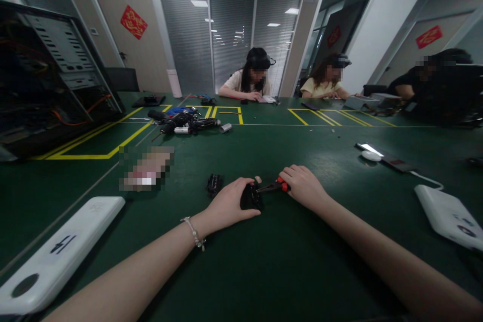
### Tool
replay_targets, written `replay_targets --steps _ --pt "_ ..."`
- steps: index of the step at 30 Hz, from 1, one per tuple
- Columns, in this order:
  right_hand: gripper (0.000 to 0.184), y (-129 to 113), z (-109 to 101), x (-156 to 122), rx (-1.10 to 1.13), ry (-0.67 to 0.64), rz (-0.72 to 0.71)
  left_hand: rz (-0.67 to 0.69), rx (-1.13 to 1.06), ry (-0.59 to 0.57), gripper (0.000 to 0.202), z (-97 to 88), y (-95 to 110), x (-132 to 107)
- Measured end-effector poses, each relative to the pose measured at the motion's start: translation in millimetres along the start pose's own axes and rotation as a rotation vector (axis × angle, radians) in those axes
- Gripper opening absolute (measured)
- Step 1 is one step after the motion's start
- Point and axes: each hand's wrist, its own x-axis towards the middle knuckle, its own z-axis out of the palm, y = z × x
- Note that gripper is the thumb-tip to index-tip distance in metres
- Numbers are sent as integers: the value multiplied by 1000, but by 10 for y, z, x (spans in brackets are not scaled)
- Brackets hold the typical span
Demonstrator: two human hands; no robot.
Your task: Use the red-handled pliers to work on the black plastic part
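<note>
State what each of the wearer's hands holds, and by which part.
The right hand holds pliers by their red handles; the left hand holds a black part by its near and far edges.

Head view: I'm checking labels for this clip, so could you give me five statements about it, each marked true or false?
1. The right hand holds red-handled pliers. True.
2. The left hand is holding a phone. False: it holds a black part.
3. A bracelet is on the right arm. False: the bracelet is on the left one.
4. The tabletop is white. False: the tabletop is green.
5. Both hands are in view. True.
</note>
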Motion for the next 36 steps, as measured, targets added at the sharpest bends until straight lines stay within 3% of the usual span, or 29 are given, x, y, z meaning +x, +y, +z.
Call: replay_targets --steps 36 --pt "22 -1 3 3 18 11 -17 -25 -14 -20 62 -26 39 -10"
